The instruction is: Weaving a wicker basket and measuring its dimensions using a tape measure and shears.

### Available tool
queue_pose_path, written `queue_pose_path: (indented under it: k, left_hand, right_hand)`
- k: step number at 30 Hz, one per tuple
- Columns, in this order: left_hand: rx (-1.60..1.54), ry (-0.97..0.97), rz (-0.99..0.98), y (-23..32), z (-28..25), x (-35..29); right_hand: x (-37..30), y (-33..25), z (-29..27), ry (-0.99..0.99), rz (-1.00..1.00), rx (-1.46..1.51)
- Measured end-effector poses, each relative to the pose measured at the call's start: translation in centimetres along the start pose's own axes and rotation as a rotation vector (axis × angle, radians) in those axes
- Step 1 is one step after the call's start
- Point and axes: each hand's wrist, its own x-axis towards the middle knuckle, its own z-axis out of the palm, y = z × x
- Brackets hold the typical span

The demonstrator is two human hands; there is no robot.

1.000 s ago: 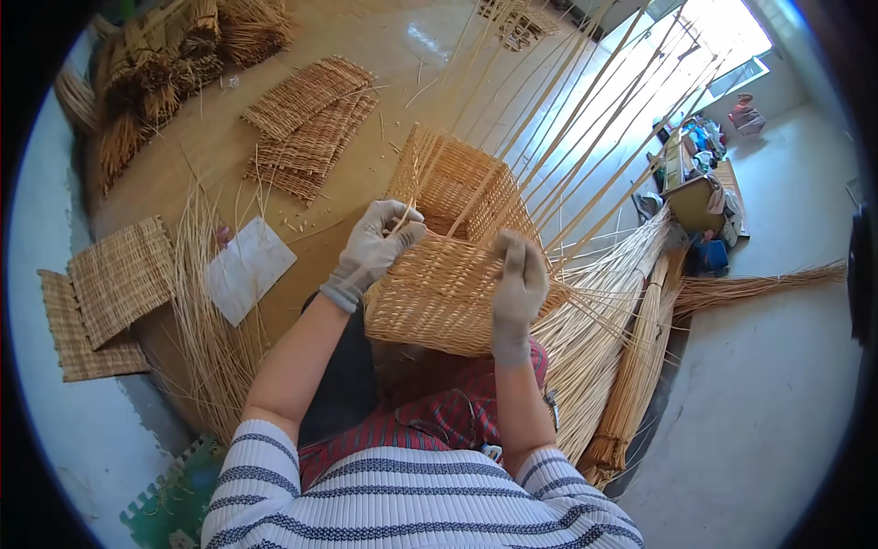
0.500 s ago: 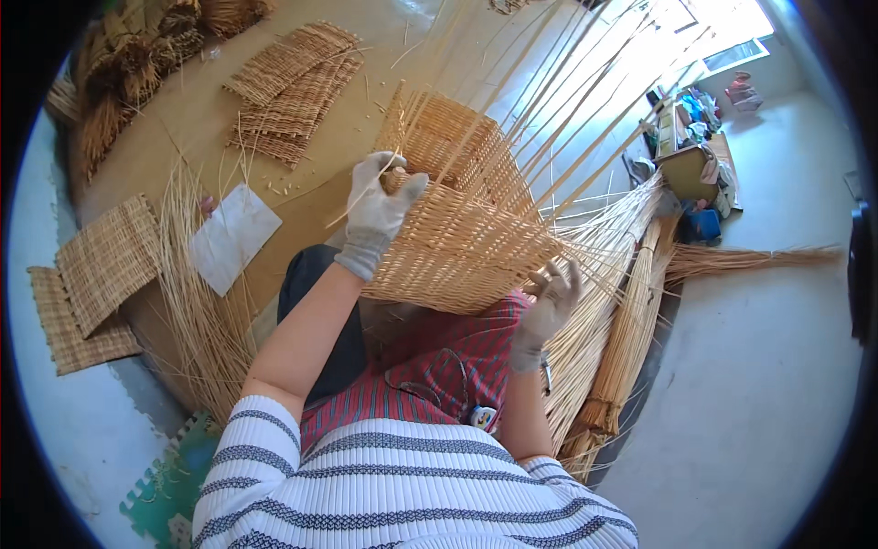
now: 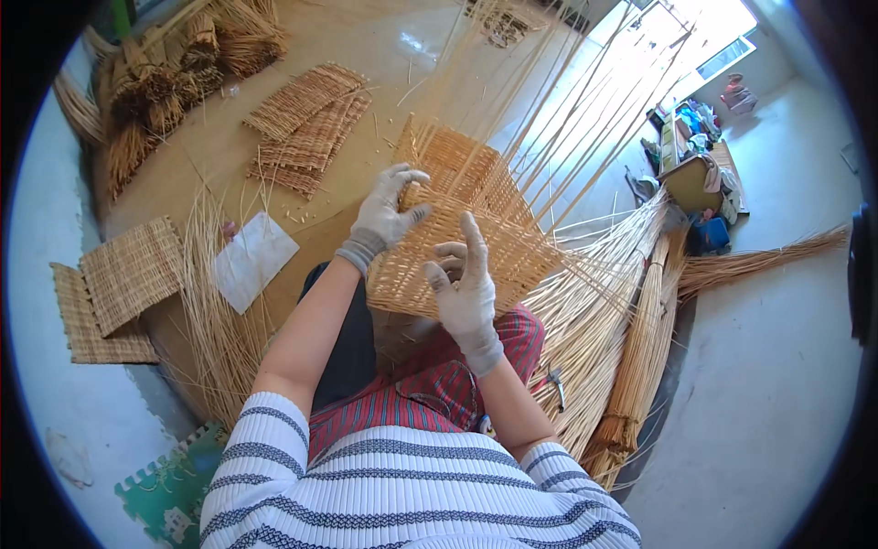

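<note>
A woven wicker basket (image 3: 512,252) leans over my lap, its long loose stakes (image 3: 585,119) fanning up and away from the rim. At its near left corner my left hand (image 3: 384,212), in a pale work glove, is closed on the rim, fingers over the top and thumb on the near wall. My gloved right hand (image 3: 466,297) is in front of that near wall with nothing visible in it. Its index finger points up, the thumb stands apart, and the other fingers are partly bent. Whether its fingertips touch the weave is hard to tell.
Long pale canes (image 3: 594,284) and a tied bundle (image 3: 631,366) lie at my right, with pliers (image 3: 556,386) on them. Woven panels (image 3: 133,274) and loose strands (image 3: 219,320) are at my left. More panels (image 3: 311,123) lie beyond. A cluttered cabinet (image 3: 690,178) stands far right.
My right hand has moved left from the basket's right corner to the front of its near wall. My left hand stays at the left corner. The view has shifted slightly.
</note>
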Motion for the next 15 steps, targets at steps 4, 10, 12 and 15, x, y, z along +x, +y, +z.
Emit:
queue_pose_path:
  k: [4,10,12,15]
  left_hand:
    - [-0.16,-0.017,0.006,-0.1,0.6,-0.2]
    - [0.011,0.045,0.049,1.9,-0.6,-0.5]
    - [-0.013,0.044,0.029,1.9,-0.3,-0.5]
    - [-0.044,0.068,0.013,1.7,-0.6,-0.6]
  right_hand:
    - [1.5,-0.7,0.3,-0.002,-0.177,-0.218]
    - [3.3,-2.5,0.5,0.194,-0.241,-0.221]
    - [3.7,-1.7,0.8,0.185,-0.279,-0.232]
    - [3.8,-1.4,0.3,0.047,-0.136,-0.545]
